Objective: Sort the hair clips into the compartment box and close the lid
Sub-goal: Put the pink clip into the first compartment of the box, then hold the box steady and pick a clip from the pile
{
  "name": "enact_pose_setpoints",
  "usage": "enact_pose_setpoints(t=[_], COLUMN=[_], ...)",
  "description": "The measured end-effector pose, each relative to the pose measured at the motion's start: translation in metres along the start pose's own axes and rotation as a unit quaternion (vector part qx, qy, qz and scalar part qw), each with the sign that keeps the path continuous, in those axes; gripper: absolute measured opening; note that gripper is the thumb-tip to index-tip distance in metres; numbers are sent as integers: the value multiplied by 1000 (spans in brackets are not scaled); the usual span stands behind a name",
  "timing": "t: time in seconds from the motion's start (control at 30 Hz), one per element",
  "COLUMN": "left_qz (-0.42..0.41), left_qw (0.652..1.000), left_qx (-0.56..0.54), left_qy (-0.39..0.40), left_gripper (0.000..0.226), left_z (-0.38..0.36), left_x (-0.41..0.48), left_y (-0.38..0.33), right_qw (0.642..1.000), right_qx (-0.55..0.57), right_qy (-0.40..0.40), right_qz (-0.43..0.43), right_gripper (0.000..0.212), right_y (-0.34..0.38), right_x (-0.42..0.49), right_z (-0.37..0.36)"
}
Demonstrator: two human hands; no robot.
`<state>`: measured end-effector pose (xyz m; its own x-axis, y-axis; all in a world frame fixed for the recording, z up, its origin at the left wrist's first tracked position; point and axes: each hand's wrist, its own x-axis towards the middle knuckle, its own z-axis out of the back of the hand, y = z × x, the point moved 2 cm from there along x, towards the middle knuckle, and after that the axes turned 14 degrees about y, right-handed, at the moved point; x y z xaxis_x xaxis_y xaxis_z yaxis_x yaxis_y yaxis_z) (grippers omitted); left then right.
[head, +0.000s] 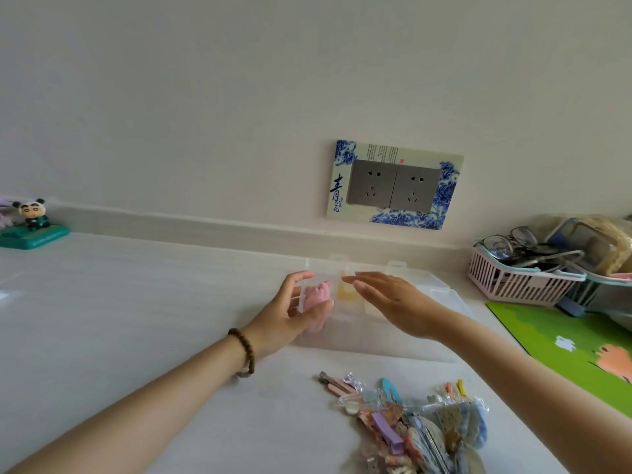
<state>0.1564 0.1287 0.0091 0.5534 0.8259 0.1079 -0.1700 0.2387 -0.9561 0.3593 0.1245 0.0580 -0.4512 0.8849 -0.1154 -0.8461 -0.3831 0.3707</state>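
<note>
While the left hand (290, 314) grips the clear plastic compartment box (369, 302) at its left end and the right hand (393, 299) hovers flat and empty above, sorting seems barely begun, so next comes picking from the multicoloured heap of hair clips (417, 419) nearer the person.

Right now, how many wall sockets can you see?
2: the left socket and the right socket sit side by side in the blue-flowered frame above the counter.

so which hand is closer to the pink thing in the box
Left. The left hand wraps the box end right at the pink thing; the right hand hovers beside it, over the middle.
</note>
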Motion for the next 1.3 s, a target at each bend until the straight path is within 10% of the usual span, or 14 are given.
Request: enact_pose_setpoints(t=[0.3, 0.6, 0.83, 1.3], left_qz=[-31, -38, -46, -76], left_qw=[998, 996, 998, 994], left_qx=[35, 34, 35, 26], left_qy=[-32, -72, -39, -73], left_gripper=[69, 124, 85, 56], left_z=[6, -7, -18, -22], left_x=[-41, -58, -68, -67], left_y=[3, -9, 3, -1], right_qw=[999, 968, 983, 973], right_qx=[-8, 184, 106, 176], right_qy=[6, -92, 120, -60], right_qz=[32, 140, 93, 140], right_gripper=[51, 36, 40, 10], right_y=[28, 55, 42, 48], right_x=[-12, -69, -135, -114], right_z=[-17, 5, -31, -23])
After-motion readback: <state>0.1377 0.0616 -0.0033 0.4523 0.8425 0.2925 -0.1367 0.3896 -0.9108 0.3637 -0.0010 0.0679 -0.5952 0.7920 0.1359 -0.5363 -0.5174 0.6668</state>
